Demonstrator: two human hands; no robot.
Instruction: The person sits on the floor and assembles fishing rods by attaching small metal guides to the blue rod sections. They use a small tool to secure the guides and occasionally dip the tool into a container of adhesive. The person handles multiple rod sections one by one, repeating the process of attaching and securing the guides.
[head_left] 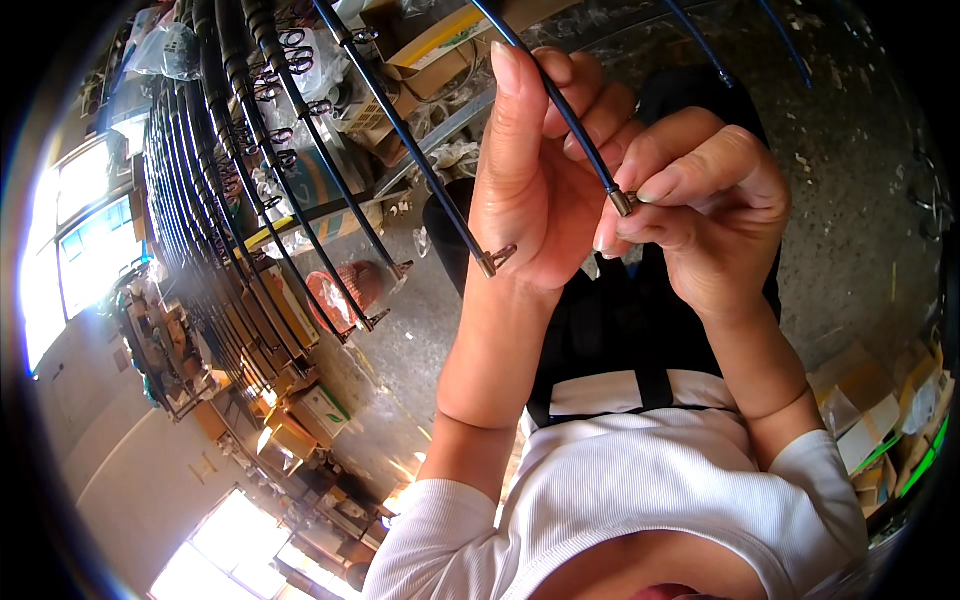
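Observation:
A thin dark-blue fishing rod (pixel 570 112) slants down from the top edge, its end capped by a small metal tip guide (pixel 624 202). My right hand (pixel 715 195) pinches this guide between thumb and fingertips. Higher up the shaft, my left hand (pixel 550 150) has its fingers curled by the rod, which runs between thumb and forefinger; how firmly they press on it is hard to see. A second blue rod (pixel 405 140) crosses in front of my left wrist, its metal-tipped end overlapping the wrist in the picture.
Many dark rods with ring guides (pixel 215 170) hang in a row at left. Two blue rod ends (pixel 710 55) show at upper right. A red basket (pixel 350 290) stands on the concrete floor (pixel 850 200). Cardboard boxes (pixel 870 420) lie at lower right.

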